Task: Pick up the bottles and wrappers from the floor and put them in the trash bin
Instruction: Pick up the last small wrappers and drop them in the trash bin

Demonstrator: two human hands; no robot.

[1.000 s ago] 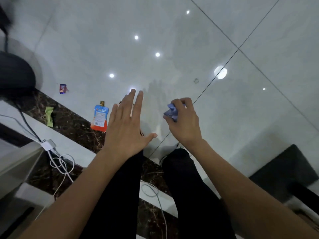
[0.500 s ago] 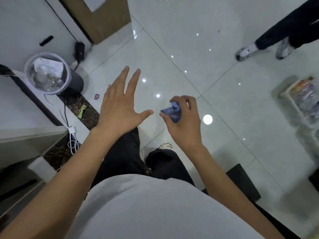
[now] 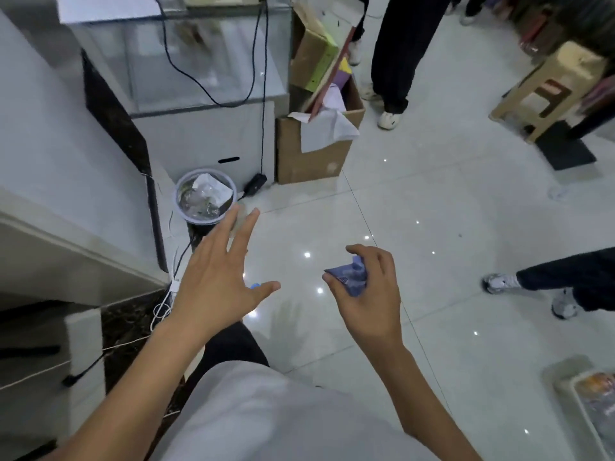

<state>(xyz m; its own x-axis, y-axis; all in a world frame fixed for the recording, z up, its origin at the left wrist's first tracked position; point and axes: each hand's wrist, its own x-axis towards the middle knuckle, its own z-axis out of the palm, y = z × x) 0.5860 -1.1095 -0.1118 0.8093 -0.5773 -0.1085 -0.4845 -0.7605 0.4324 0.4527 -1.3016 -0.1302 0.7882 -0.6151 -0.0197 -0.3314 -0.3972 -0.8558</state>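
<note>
Our right hand (image 3: 369,294) pinches a crumpled blue wrapper (image 3: 349,277) (fingers curled round it), our left hand (image 3: 216,277) spread flat, fingertips reaching toward the trash bin (image 3: 181,207).

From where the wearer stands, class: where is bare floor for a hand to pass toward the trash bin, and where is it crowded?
Free: tile between the left hand and the right hand holding the wrapper, up to the cardboard box. Crowded: the trash bin beside the counter, cables at its foot.

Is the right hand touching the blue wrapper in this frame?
Touching. The head view shows the right hand with thumb and fingers curled round the crumpled blue wrapper, with no gap between them.
</note>
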